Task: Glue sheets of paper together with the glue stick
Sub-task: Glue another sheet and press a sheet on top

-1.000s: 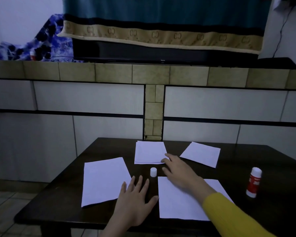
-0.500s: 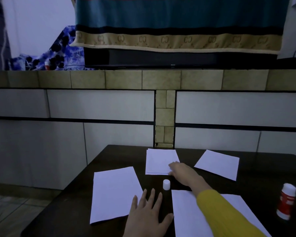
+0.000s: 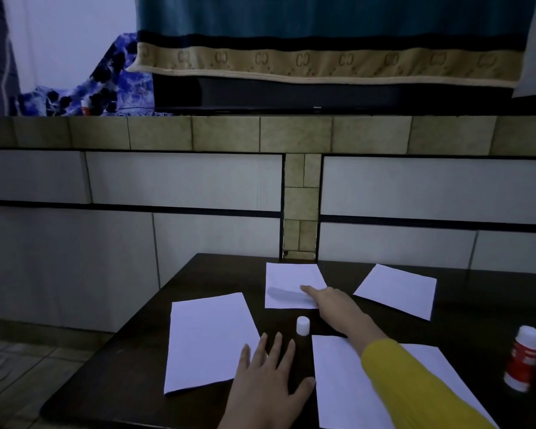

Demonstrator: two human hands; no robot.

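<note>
Head view: dark table [image 3: 477,298] bears four white sheets. Landmark: white cap [image 3: 302,326], standing upright mid-table. Beyond the cap lies the far sheet [image 3: 287,275]; the right hand [image 3: 338,308], fingers extended, presses its near right corner. Left of the cap lies the left sheet [image 3: 208,339]; the left hand [image 3: 270,379] rests flat, fingers spread, at that sheet's right edge, holding nothing. Right of the cap, the near sheet [image 3: 338,382] lies under the yellow sleeve [image 3: 409,385]. The angled sheet [image 3: 398,289] lies beyond-right. The glue stick [image 3: 524,357] stands upright, well right of the cap.
</note>
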